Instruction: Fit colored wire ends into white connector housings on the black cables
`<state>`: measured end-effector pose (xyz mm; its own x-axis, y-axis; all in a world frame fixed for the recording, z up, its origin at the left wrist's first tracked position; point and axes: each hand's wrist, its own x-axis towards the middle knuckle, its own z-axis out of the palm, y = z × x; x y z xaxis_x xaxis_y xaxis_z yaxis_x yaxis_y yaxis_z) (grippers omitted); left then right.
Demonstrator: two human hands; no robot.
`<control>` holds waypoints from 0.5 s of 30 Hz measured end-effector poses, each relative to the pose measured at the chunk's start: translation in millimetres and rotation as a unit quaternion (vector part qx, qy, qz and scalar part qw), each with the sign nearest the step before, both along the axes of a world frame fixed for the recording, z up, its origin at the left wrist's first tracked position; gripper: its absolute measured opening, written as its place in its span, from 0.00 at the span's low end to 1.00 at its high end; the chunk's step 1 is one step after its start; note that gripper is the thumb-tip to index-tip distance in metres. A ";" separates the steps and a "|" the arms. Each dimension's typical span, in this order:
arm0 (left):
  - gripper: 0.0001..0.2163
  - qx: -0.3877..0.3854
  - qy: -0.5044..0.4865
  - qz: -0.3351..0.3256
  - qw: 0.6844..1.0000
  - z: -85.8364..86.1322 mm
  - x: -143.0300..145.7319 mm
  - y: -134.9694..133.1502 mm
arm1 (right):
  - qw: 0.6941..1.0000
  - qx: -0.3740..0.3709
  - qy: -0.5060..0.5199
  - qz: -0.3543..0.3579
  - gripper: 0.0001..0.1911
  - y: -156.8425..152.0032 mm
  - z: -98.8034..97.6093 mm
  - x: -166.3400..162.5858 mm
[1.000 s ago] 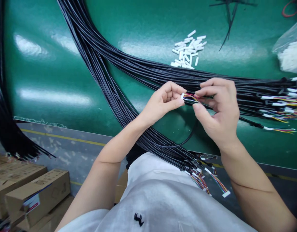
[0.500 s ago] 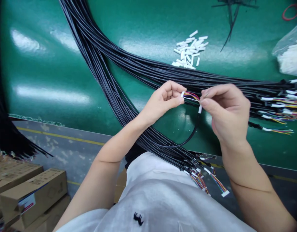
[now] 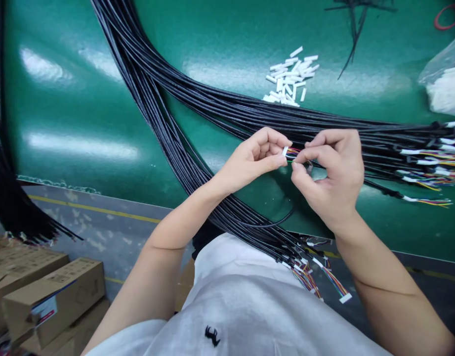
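Note:
My left hand [image 3: 255, 157] pinches a small white connector [image 3: 285, 151] between thumb and forefinger. Short coloured wires [image 3: 294, 152] run from it to my right hand [image 3: 333, 173], whose thumb and forefinger are closed on them right beside the connector. The black cable [image 3: 275, 222] of this piece loops down below my hands toward the table edge. Both hands hover over a thick bundle of black cables [image 3: 183, 109] lying across the green table [image 3: 82, 99].
A pile of loose white connectors [image 3: 291, 76] lies behind my hands. Finished cable ends with coloured wires [image 3: 431, 163] fan out at right, and others [image 3: 316, 277] hang over the front edge. A clear bag [image 3: 444, 79] sits far right. Cardboard boxes [image 3: 45, 296] stand on the floor at left.
My right hand, drawn off to the right half a second ago, has come back left and closed on the wires beside the connector. My left hand shifted slightly right.

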<state>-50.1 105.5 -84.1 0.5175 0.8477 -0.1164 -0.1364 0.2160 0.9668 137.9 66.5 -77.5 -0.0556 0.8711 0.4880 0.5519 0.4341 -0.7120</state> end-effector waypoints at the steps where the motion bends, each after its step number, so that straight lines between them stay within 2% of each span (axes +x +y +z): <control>1: 0.17 -0.003 -0.003 -0.002 1.000 -0.2 -0.1 0.2 | 1.000 0.003 -0.002 -0.001 0.07 0.0 -0.1 0.0; 7: 0.16 -0.047 -0.045 -0.016 0.998 -0.7 -0.1 1.2 | 0.999 0.039 -0.016 -0.016 0.06 -0.5 -1.7 0.4; 15: 0.16 -0.076 -0.049 -0.019 0.996 2.0 0.8 -0.3 | 0.983 0.121 -0.130 -0.044 0.07 -1.9 -3.7 -1.3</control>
<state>-49.3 105.2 -82.0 0.5646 0.8033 -0.1894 -0.2174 0.3661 0.9048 136.6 64.6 -81.2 -0.1351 0.7387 0.6604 0.7447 0.5153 -0.4242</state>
